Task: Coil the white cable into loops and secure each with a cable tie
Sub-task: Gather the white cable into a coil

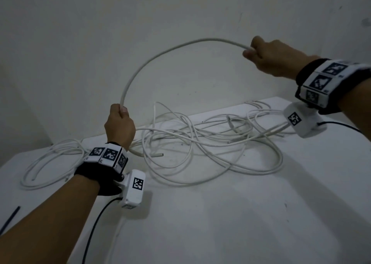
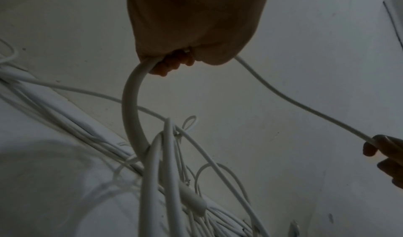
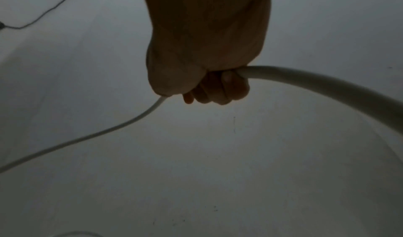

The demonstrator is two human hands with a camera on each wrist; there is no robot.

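Left hand (image 1: 120, 124) fisted around the cable (image 1: 160, 54); right hand (image 1: 270, 56) likewise clenched on it, higher and further right. Between the fists the cable arches upward, clear of the table (image 1: 220, 213), its span running left to right along the wall (image 1: 180, 13). Remaining cable lies tangled below, near the table's far edge; the near surface is open.

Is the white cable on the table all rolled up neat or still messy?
Still messy: the cable sprawls in loose tangled loops over the table.
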